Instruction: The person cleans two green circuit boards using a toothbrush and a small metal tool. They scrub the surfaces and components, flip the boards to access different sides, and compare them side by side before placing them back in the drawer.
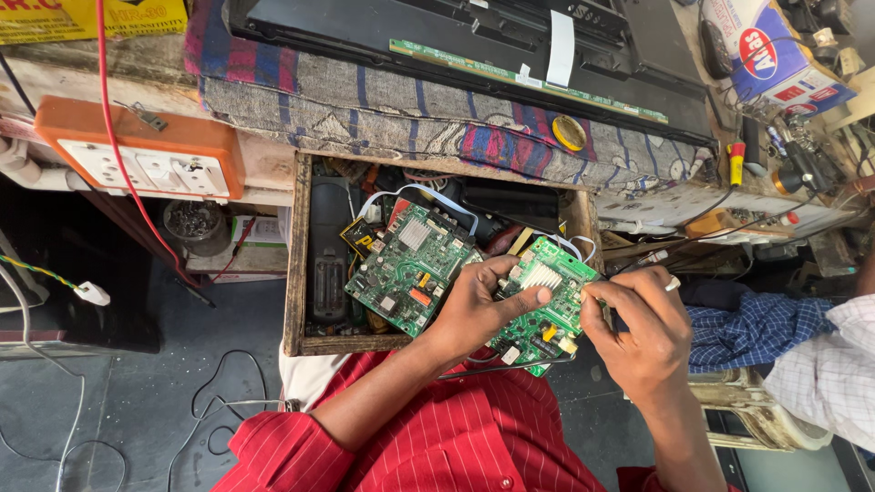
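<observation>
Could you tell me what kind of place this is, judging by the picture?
Most likely a small electronics repair workshop. Both hands, left hand and right hand, hold a green circuit board over a wooden drawer full of boards and parts. An opened flat screen panel lies on the cloth-covered bench.

My wooden workbench [273, 169] is the big thing here. An orange socket board [146, 150] hangs on its front. A striped cloth [365, 100] lies on top. Below the bench, the grey floor [137, 401] has thin wires on it.
</observation>
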